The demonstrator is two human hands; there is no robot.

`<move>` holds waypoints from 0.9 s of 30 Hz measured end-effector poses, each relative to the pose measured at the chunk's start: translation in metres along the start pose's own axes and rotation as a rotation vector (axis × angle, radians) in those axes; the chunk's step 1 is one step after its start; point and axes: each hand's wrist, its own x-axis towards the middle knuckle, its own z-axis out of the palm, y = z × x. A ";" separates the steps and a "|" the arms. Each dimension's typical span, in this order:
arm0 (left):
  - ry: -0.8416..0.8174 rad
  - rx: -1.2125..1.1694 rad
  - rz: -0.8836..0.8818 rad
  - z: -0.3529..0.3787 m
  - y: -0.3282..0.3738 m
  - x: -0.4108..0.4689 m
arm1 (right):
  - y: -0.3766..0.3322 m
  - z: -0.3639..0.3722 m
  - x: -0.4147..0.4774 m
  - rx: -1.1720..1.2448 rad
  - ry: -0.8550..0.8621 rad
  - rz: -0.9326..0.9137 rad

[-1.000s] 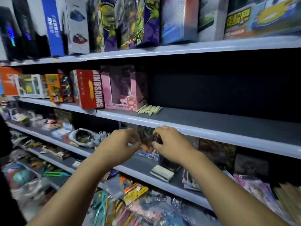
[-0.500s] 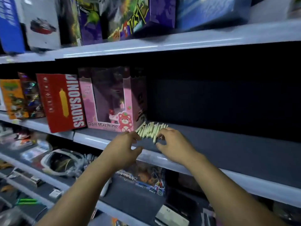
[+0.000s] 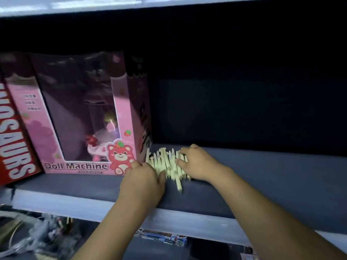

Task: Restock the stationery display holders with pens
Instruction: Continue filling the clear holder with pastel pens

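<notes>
My right grip (image 3: 197,164) curls over the pale pens (image 3: 165,163), thumb pinching in; my left grip (image 3: 142,179) touches their other side, how closed I cannot tell. They lie heaped on the shelf (image 3: 262,175) beside the Doll Machine box (image 3: 78,128)

A shop: grey display shelves (image 3: 262,175) of boxed toys (pink Doll Machine box (image 3: 78,113), red dinosaurs box (image 3: 13,143))

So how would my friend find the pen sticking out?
Look for the pink Doll Machine box on the dark shelf. Just right of it lies a pile of pale pens. The pen pokes out furthest toward the front edge.
</notes>
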 end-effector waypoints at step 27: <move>-0.370 -0.042 0.197 -0.026 0.057 0.014 | 0.069 -0.016 -0.006 0.217 0.157 -0.088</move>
